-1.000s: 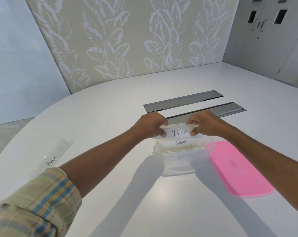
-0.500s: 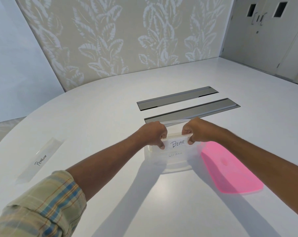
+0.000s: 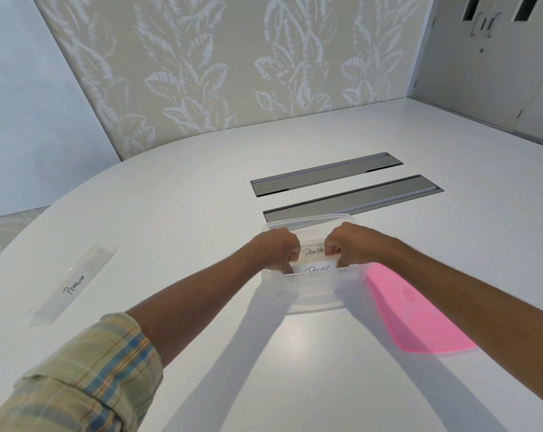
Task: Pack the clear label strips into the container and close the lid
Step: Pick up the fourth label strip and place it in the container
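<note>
- I see both hands inside the clear container (image 3: 310, 291) at frame centre: left hand (image 3: 278, 249) and right hand (image 3: 346, 244) each pinched on an end of the BEAR strip (image 3: 317, 269)
- PENGUIN strip (image 3: 74, 285) lies at far left, long axis running up-right, nearer my left hand
- Pink lid (image 3: 420, 316) sits right of the container

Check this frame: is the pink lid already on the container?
No, the pink lid lies flat on the table beside the open container.
</note>
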`<state>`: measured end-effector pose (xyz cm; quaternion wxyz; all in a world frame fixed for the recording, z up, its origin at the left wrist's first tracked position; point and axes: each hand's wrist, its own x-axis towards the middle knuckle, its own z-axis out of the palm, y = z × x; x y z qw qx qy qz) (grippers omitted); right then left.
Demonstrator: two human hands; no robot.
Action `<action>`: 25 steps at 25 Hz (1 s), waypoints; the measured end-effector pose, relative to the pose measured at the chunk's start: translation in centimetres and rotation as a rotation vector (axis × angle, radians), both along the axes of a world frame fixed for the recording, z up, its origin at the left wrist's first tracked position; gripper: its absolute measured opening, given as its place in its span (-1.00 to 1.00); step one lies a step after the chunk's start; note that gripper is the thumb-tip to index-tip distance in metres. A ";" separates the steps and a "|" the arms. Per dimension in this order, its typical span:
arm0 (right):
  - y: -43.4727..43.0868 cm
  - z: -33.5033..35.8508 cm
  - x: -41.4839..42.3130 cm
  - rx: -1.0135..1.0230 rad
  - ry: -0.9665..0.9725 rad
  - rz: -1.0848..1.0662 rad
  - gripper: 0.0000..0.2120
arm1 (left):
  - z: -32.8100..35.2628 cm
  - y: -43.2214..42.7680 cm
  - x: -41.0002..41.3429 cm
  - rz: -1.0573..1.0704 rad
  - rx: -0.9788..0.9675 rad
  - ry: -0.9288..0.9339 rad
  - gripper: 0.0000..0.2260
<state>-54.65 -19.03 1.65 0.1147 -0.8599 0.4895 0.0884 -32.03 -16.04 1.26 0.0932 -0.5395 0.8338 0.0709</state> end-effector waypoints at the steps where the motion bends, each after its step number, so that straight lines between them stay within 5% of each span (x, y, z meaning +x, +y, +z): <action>1: 0.1 -0.1 0.0 -0.003 0.004 0.006 -0.61 | -0.1 0.0 0.0 -0.003 0.003 -0.004 -0.73; 9: 0.4 -0.3 0.2 -0.014 0.005 0.000 -0.62 | -0.7 -0.3 0.1 -0.023 -0.015 -0.014 -0.70; 15: 0.5 0.8 1.0 -0.042 -0.110 -0.085 -0.70 | 0.4 0.3 1.4 0.027 -0.093 0.212 -0.69; 20: 0.8 3.1 3.5 -0.226 -0.268 -0.091 -0.90 | 3.1 2.3 4.4 0.083 -0.262 0.382 -0.81; 25: 0.8 5.3 8.6 -0.369 -0.371 -0.116 -0.87 | 3.8 4.6 10.0 0.195 -0.302 0.366 -0.78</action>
